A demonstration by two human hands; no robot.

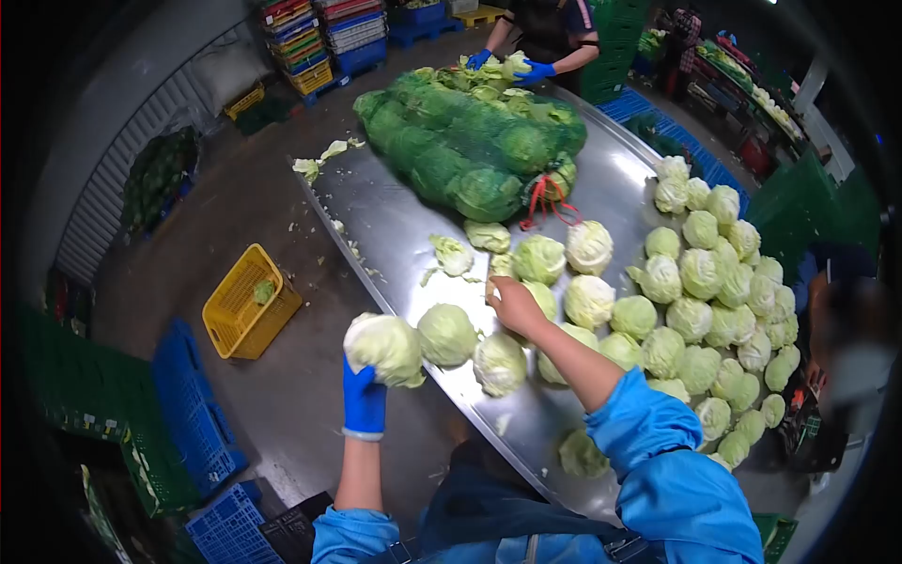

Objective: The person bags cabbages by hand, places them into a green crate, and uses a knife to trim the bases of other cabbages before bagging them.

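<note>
— What is your left hand [364,399] doing?

— Your left hand, in a blue glove, grips a cabbage [384,348] from below and holds it up off the edge of the steel table [395,230], above the floor.

— And your right hand [514,304]?

— It is bare and reaches out over the table among the loose cabbages. The fingers are curled, and whether they pinch something I cannot tell. It sits just beside a pale cabbage head [539,258] and touches or nearly touches another below it.

— What lies around you?

— A green net sack of cabbages [470,150] lies across the far end, tied with red cord. A heap of trimmed cabbages [719,301] fills the right side. A yellow crate [246,303] stands on the floor to the left. A co-worker's blue-gloved hands [531,71] work at the far end.
</note>
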